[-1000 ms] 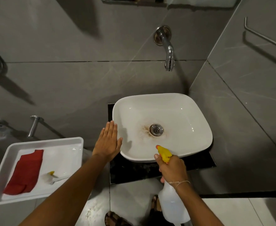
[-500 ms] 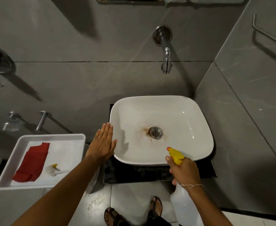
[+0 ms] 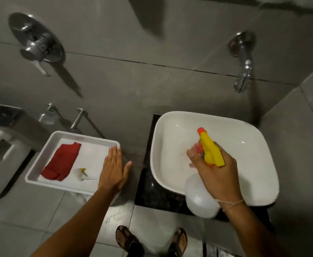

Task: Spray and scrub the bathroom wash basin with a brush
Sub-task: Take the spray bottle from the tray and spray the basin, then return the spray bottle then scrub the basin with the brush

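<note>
The white wash basin (image 3: pixel 244 141) sits on a black counter at the right. My right hand (image 3: pixel 215 169) grips a clear spray bottle (image 3: pixel 200 199) with a yellow and orange head, held over the basin's front half with the nozzle pointing into the bowl; the drain is hidden behind hand and sprayer. My left hand (image 3: pixel 113 169) is flat and open, fingers together, over the right edge of a white tray (image 3: pixel 46 151). In the tray lies a small brush (image 3: pixel 82 174) with a yellow tip and pale handle, just left of that hand.
A folded red cloth (image 3: pixel 61 162) lies in the tray. A chrome tap (image 3: pixel 243 71) juts from the grey tiled wall above the basin. A round shower valve (image 3: pixel 35 39) and small wall pegs are at left. A white toilet shows at the far left edge. My sandalled feet stand below.
The view swung left. My right hand lifted the spray bottle up over the basin. My left hand moved away from the basin's left rim to the tray's right edge.
</note>
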